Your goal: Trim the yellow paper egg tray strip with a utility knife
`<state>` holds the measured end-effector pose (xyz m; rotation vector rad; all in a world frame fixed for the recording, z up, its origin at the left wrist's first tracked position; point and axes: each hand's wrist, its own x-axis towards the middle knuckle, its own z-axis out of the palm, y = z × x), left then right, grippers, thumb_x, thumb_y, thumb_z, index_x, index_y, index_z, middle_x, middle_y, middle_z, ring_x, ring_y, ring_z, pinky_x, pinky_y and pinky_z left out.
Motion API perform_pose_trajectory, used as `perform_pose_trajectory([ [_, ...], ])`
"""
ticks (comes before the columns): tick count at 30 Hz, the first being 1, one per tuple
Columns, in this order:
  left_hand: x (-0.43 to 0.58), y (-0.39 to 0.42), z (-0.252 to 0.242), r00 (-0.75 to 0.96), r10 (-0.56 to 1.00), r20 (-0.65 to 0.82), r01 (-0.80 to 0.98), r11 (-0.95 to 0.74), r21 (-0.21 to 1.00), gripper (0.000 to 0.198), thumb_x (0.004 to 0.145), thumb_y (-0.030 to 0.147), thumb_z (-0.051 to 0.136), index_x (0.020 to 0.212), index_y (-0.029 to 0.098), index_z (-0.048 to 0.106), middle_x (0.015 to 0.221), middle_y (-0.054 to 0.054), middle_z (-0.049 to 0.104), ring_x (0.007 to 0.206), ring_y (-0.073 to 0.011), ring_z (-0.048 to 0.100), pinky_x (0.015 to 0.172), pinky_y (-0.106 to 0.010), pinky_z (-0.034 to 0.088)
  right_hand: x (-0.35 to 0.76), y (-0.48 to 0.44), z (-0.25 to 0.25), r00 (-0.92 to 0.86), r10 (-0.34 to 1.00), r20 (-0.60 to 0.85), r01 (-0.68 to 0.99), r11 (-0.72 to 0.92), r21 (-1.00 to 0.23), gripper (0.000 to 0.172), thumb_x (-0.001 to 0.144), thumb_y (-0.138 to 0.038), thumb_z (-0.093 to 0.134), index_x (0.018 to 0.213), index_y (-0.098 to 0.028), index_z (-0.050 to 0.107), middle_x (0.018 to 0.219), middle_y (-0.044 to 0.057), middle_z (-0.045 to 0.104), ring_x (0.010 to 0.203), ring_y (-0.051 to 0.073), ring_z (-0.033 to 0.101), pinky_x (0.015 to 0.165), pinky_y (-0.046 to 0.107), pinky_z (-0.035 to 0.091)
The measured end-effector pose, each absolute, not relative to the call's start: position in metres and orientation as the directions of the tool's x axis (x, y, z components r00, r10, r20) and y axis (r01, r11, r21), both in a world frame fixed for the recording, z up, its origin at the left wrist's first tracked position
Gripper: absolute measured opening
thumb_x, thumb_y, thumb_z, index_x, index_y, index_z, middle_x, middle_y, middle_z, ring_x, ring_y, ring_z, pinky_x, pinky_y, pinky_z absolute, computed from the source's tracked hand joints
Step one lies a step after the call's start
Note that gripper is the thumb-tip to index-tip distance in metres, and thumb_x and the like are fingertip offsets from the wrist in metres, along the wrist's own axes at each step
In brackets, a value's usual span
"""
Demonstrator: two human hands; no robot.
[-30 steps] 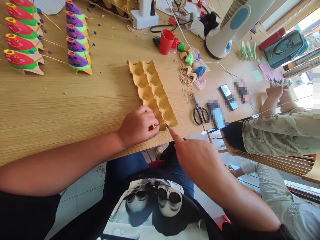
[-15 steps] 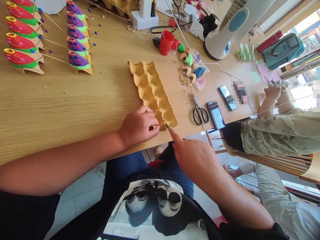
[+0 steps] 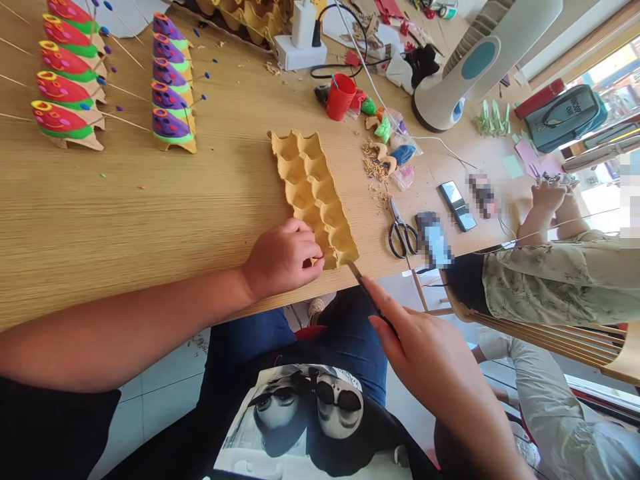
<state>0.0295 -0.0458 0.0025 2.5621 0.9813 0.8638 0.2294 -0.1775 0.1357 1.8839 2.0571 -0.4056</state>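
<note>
A yellow egg carton tray (image 3: 313, 190) lies on the wooden table (image 3: 150, 200), its near end at the table's front edge. My left hand (image 3: 283, 260) is closed on that near end and presses it down. My right hand (image 3: 425, 343) grips a thin craft knife (image 3: 361, 280), index finger laid along it. The blade tip sits just off the tray's near right corner, by the table edge.
Black scissors (image 3: 401, 233) and two phones (image 3: 457, 205) lie right of the tray. A red cup (image 3: 341, 97), clay bits and a fan base (image 3: 453, 80) stand behind. Painted carton figures (image 3: 173, 127) line the far left. Another person's sleeve (image 3: 560, 280) is at the right.
My right hand has drawn back toward me, and the knife blade now shows clear of the tray's corner. The view has shifted slightly. My left hand stays on the tray.
</note>
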Motion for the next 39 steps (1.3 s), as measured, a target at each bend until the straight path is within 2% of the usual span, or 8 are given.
perform_pose_trajectory([
  [5, 0.030, -0.045, 0.002, 0.604, 0.666, 0.439, 0.509, -0.745, 0.430, 0.019, 0.086, 0.029, 0.063, 0.073, 0.021, 0.074, 0.077, -0.002, 0.072, 0.096, -0.0240, 0.063, 0.075, -0.035, 0.050, 0.230, -0.188, 0.103, -0.111, 0.953, -0.283, 0.965, 0.035, -0.260, 0.064, 0.103, -0.024, 0.040, 0.163, -0.027, 0.018, 0.124, 0.006, 0.073, 0.094, 0.023, 0.074, 0.070, 0.032, 0.055],
  [8, 0.029, -0.045, 0.002, 0.611, 0.663, 0.432, 0.510, -0.747, 0.426, 0.018, 0.086, 0.029, 0.064, 0.073, 0.020, 0.073, 0.076, -0.003, 0.071, 0.096, -0.0244, 0.062, 0.076, -0.035, 0.050, 0.225, -0.187, 0.085, -0.092, 0.972, -0.216, 0.939, 0.013, -0.345, 0.061, 0.103, -0.024, 0.039, 0.162, -0.025, 0.023, 0.137, 0.008, 0.066, 0.107, 0.024, 0.072, 0.079, 0.034, 0.057],
  [13, 0.026, -0.049, 0.008, 0.611, 0.600, 0.516, 0.475, -0.800, 0.368, 0.023, 0.088, 0.042, 0.065, 0.081, 0.022, 0.074, 0.081, -0.004, 0.071, 0.111, -0.0280, 0.061, 0.088, -0.041, 0.048, 0.225, -0.178, 0.078, -0.029, 0.987, -0.160, 0.927, -0.033, -0.374, 0.059, 0.103, -0.025, 0.039, 0.161, -0.024, 0.026, 0.143, 0.009, 0.062, 0.114, 0.025, 0.070, 0.084, 0.036, 0.058],
  [16, 0.024, -0.046, 0.011, 0.543, 0.620, 0.566, 0.471, -0.783, 0.406, 0.017, 0.087, 0.040, 0.066, 0.091, 0.026, 0.074, 0.091, -0.003, 0.072, 0.114, -0.0273, 0.059, 0.095, -0.043, 0.045, 0.226, -0.173, 0.075, -0.023, 0.988, -0.155, 0.913, -0.042, -0.406, 0.058, 0.103, -0.025, 0.040, 0.160, -0.022, 0.029, 0.142, 0.010, 0.063, 0.117, 0.025, 0.068, 0.087, 0.036, 0.058],
  [20, 0.023, -0.032, 0.009, 0.404, 0.779, 0.480, 0.608, -0.621, 0.495, 0.016, 0.087, 0.035, 0.065, 0.095, 0.024, 0.073, 0.099, -0.005, 0.072, 0.114, -0.0297, 0.056, 0.099, -0.049, 0.043, 0.226, -0.170, 0.069, -0.008, 0.987, -0.158, 0.900, -0.062, -0.432, 0.057, 0.103, -0.026, 0.041, 0.159, -0.021, 0.030, 0.140, 0.012, 0.064, 0.122, 0.024, 0.066, 0.092, 0.036, 0.057],
  [24, 0.022, -0.024, 0.004, 0.444, 0.787, 0.428, 0.604, -0.616, 0.505, 0.011, 0.085, 0.031, 0.065, 0.087, 0.024, 0.073, 0.097, -0.004, 0.074, 0.122, -0.0323, 0.054, 0.106, -0.053, 0.040, 0.227, -0.168, 0.066, -0.033, 0.984, -0.174, 0.898, -0.047, -0.437, 0.058, 0.103, -0.026, 0.041, 0.160, -0.021, 0.029, 0.142, 0.013, 0.063, 0.123, 0.025, 0.065, 0.095, 0.038, 0.055],
  [30, 0.023, -0.027, 0.003, 0.477, 0.780, 0.405, 0.570, -0.625, 0.533, 0.013, 0.085, 0.025, 0.062, 0.079, 0.022, 0.073, 0.083, -0.004, 0.073, 0.118, -0.0286, 0.058, 0.100, -0.045, 0.049, 0.227, -0.169, 0.068, -0.066, 0.977, -0.201, 0.897, -0.031, -0.441, 0.057, 0.104, -0.025, 0.042, 0.159, -0.022, 0.029, 0.146, 0.010, 0.059, 0.122, 0.024, 0.065, 0.094, 0.035, 0.055],
  [39, 0.025, -0.029, 0.005, 0.492, 0.773, 0.401, 0.585, -0.635, 0.505, 0.013, 0.085, 0.026, 0.063, 0.078, 0.022, 0.073, 0.081, -0.004, 0.073, 0.115, -0.0298, 0.059, 0.095, -0.045, 0.050, 0.223, -0.176, 0.066, -0.068, 0.974, -0.217, 0.934, -0.015, -0.357, 0.058, 0.104, -0.025, 0.041, 0.160, -0.023, 0.028, 0.139, 0.010, 0.065, 0.103, 0.023, 0.072, 0.078, 0.032, 0.056],
])
